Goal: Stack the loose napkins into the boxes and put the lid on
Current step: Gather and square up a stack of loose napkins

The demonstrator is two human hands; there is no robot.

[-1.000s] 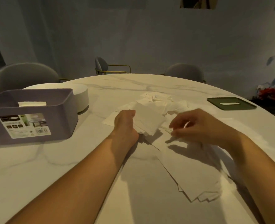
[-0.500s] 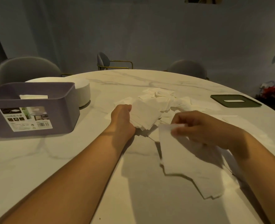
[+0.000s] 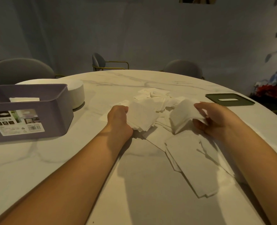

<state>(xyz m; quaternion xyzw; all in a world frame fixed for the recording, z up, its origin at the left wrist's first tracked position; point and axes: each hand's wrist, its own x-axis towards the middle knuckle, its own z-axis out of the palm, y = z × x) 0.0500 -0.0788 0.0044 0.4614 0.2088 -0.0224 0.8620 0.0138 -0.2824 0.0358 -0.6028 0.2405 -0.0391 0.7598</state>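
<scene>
Left hand (image 3: 119, 117) grips a napkin stack (image 3: 141, 116); right hand (image 3: 215, 119) pinches one napkin (image 3: 181, 116).

The white napkins (image 3: 154, 98) lie loose in a messy heap in the middle of the counter (image 3: 69, 168). My left grip (image 3: 118, 118) holds a small stack (image 3: 141, 116) of them by its edge, low on the heap. My right grip (image 3: 215, 118) pinches one bent napkin (image 3: 181, 114), a little above the others. More flat napkins (image 3: 197, 164) overlap nearer to me. The purple box (image 3: 53, 114) stands open at the left, with a folded napkin (image 3: 24, 99) inside. The dark green lid (image 3: 230, 99) lies flat at the far right, well apart from it.
</scene>
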